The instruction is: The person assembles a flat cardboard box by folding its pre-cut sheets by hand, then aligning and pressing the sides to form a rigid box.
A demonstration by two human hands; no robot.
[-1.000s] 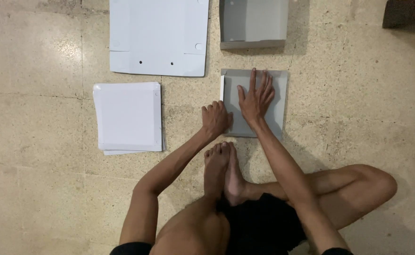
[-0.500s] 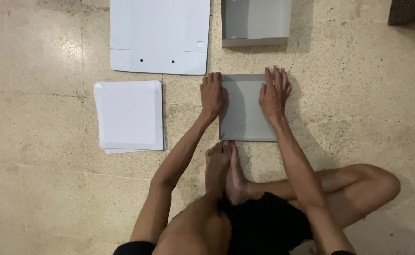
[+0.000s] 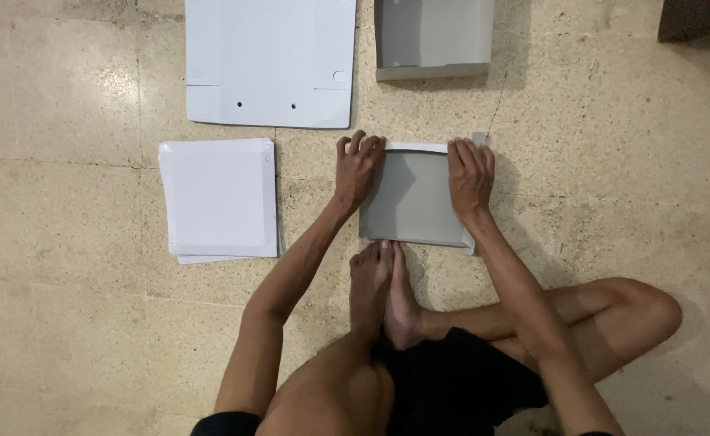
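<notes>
**Hands at the far corners of the grey card**

Since the earlier frames our hands have slid up the sheet: half a second ago they lay flat on its left and right sides, and now they sit at the far edge, where a white strip shows that was not visible before.

We have our left hand (image 3: 359,168) on the far left corner of the grey card piece (image 3: 415,202) and our right hand (image 3: 471,173) on the far right corner. Fingers of both are curled over that far edge, close together rather than spread, pinching or pressing the narrow white flap (image 3: 419,148) that runs between them (whether the fingertips grip under it or only press down on it we cannot tell). A hand at each end keeps the fold even along its length. Our bare feet (image 3: 383,291) touch the near edge of the card, seemingly pinning it to the floor (image 3: 613,161) so it does not slide.

Counting what lies about us: one grey card piece in hand; one finished-looking grey tray (image 3: 433,39) beyond it, kept apart from the work; one large white die-cut sheet (image 3: 270,60) to its left; one stack of white sheets (image 3: 219,200) just left of our left arm, within easy reach. How many sheets it holds we cannot count.
</notes>
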